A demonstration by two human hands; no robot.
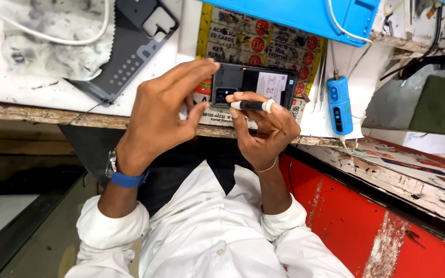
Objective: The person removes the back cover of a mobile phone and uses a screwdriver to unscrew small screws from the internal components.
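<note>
Blue electric screwdriver point(339, 104), grey stained cloth point(52, 36), blue mat point(294, 13), dark grey tray point(130, 46).

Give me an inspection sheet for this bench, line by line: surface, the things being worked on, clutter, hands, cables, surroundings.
Surface: white worktop with a worn wooden front edge, smudged.
Job's things: opened phone lying back up with its cover off; black pen-like tool with a white end held across it.
Clutter: stained cloth, grey phone frame, printed yellow sheet, blue mat, small blue device.
Hands: left hand touches the phone's left end with its fingertips; right hand grips the tool.
Cables: white cable over the cloth; another on the mat.
Surroundings: red panel below the bench.
</note>
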